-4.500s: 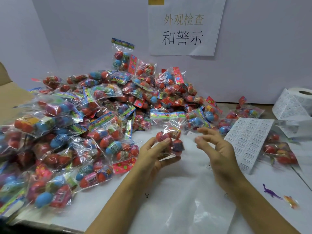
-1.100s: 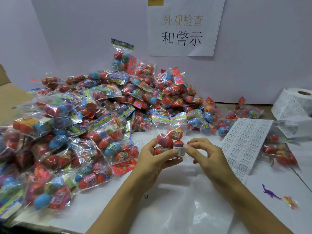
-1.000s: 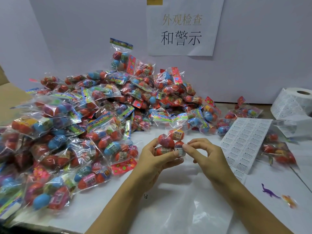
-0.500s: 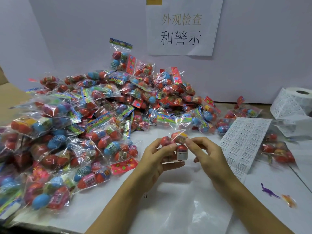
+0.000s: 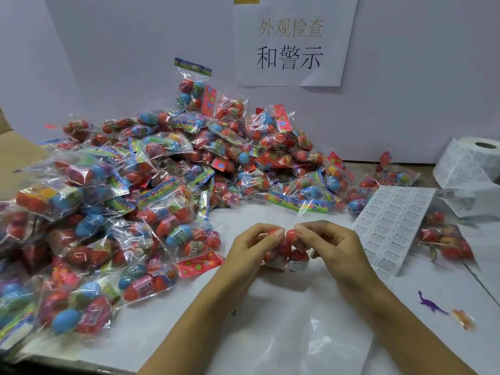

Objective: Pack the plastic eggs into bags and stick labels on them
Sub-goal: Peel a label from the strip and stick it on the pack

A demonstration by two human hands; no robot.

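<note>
Both hands pinch one clear bag [image 5: 288,249] of red, labelled eggs.

You see a paper sign [image 5: 295,41] taped on the wall, and a purple toy dinosaur [image 5: 430,304] beside an orange toy [image 5: 463,320] on your tabletop [image 5: 446,280].

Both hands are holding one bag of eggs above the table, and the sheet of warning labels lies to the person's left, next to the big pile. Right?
Not quite. In the head view the label sheet lies to the person's right, beyond the right hand; the pile is left. Both hands, left hand included, do hold the bag of eggs.
</note>
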